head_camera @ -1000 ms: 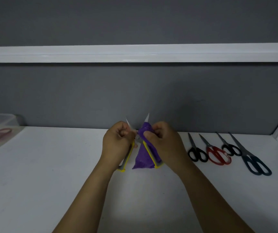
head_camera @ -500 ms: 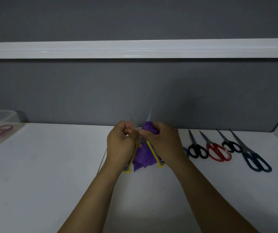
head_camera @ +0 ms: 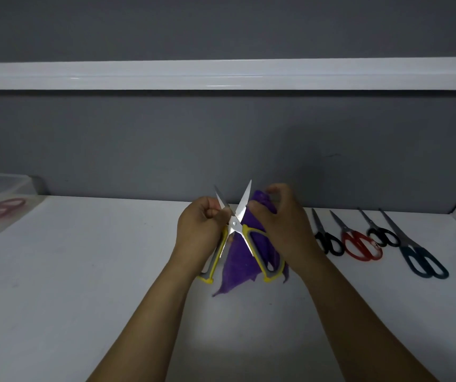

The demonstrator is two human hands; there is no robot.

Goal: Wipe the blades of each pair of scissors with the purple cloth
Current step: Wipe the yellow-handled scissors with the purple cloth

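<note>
Over the table [head_camera: 83, 299], the right hand [head_camera: 284, 224] — pinching the cloth [head_camera: 238, 266] — has drawn it off the blade [head_camera: 244, 199] while the left hand [head_camera: 199, 230] grips the scissors [head_camera: 233, 224] — that blade looks wiped.

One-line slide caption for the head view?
Left hand holds open yellow-handled scissors upright; right hand grips purple cloth beside them.

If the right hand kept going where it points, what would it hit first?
The right hand, holding the purple cloth, would probably first meet the nearest blade of the yellow scissors; depth is unclear.
</note>
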